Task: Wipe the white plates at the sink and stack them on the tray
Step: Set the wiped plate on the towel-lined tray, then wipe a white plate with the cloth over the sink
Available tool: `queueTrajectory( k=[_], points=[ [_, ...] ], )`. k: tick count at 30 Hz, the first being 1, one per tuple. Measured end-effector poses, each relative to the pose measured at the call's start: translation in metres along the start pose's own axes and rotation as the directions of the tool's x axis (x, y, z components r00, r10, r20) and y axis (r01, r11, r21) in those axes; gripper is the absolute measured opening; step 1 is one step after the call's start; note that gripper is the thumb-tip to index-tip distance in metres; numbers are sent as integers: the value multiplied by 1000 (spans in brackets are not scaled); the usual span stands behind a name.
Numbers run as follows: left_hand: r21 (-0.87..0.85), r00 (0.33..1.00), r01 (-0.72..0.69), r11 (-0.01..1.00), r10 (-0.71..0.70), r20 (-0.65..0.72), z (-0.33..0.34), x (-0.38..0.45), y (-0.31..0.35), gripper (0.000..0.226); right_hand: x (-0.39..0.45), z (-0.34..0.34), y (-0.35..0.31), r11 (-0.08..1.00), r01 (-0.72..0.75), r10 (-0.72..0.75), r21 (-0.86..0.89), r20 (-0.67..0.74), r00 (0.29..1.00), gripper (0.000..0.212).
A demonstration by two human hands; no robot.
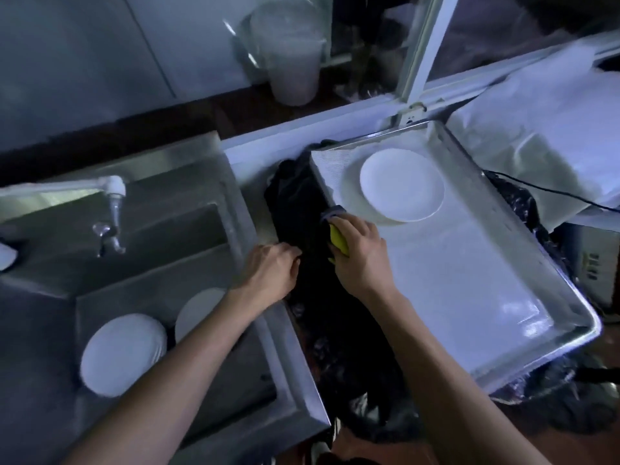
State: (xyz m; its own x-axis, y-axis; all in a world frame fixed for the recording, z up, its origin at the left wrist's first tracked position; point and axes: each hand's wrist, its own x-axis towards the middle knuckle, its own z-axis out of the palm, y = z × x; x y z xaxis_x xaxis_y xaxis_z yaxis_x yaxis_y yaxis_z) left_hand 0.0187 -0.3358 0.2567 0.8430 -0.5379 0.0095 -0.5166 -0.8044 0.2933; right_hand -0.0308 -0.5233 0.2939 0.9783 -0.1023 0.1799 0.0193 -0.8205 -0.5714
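A white plate (402, 184) lies on top of another at the far left corner of the metal tray (476, 280). More white plates sit in the steel sink (208, 236): a stack (122, 352) at the lower left and one plate (198, 310) partly hidden behind my left forearm. My right hand (360, 253) grips a yellow sponge (337, 242) with a grey pad at the tray's left edge, just below the plates there. My left hand (271, 268) hovers over the sink's right rim, fingers curled and holding nothing.
A white tap (112, 203) reaches over the sink from the left. Dark cloth (298, 203) fills the gap between sink and tray. A plastic-wrapped stack of cups (288, 58) stands behind. White sheeting (543, 129) and a black cable (550, 193) lie at the right.
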Motion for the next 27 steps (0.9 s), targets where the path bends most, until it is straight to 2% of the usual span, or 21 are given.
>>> queueTrajectory(
  k=[8,14,22,27],
  points=[
    [-35,954,291,956,-287,86,0,-130,-123,30,-15,103,-117,992,127,-130,27,188,973,51],
    [-157,855,513,844,-485,186,18,-208,-205,42,-32,189,-177,979,201,-182,-18,348,920,50],
    [-249,706,706,663,-633,319,64,-246,-266,36,-52,272,-189,974,213,-145,-82,500,854,53],
    [-248,706,703,667,-611,357,101,-224,-292,40,-46,309,-166,982,175,-114,-66,532,839,51]
  ],
)
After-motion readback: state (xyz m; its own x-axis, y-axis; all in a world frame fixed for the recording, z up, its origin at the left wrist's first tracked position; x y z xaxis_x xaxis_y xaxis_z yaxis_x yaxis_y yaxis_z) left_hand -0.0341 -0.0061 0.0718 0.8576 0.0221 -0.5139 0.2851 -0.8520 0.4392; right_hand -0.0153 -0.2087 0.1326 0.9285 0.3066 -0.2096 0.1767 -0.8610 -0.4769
